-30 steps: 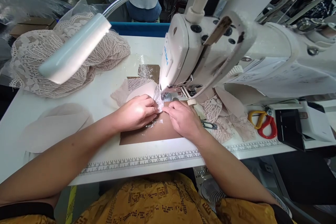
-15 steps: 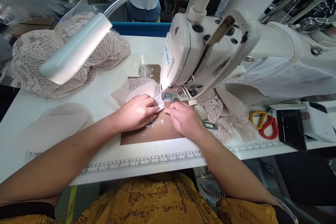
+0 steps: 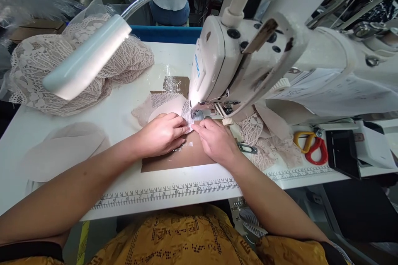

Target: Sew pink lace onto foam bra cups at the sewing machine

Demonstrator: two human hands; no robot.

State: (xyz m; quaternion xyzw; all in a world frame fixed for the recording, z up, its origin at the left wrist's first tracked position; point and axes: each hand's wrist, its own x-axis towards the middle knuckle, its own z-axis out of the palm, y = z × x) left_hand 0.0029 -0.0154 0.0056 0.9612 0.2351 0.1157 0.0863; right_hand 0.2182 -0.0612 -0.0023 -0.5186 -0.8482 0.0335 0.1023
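A pale pink lace piece (image 3: 185, 111) with a smooth cup-shaped part (image 3: 168, 107) lies just left of the needle area of a white sewing machine (image 3: 211, 62). My left hand (image 3: 164, 132) rests on it, fingers pinched closed on the lace edge. From the other side my right hand (image 3: 216, 138) meets the same edge, its fingers closed and fingertips touching the lace beside the presser foot. Under both hands is a brown sheet (image 3: 183, 155), partly taped to the table. The exact stitching point is hidden by the machine head.
A lamp (image 3: 88, 58) arches over a heap of lace (image 3: 37, 66) at left. Pale cup pieces (image 3: 62, 149) lie nearer. More lace pieces (image 3: 264, 153), small thread snips (image 3: 247, 148), red-and-yellow scissors (image 3: 317, 151) and a dark phone-like object (image 3: 342, 153) lie right. A ruler strip (image 3: 186, 190) follows the front edge.
My right fingertips have shifted slightly left, closer to my left fingers at the lace edge. The lace has hardly moved, and the whole view has drifted a little.
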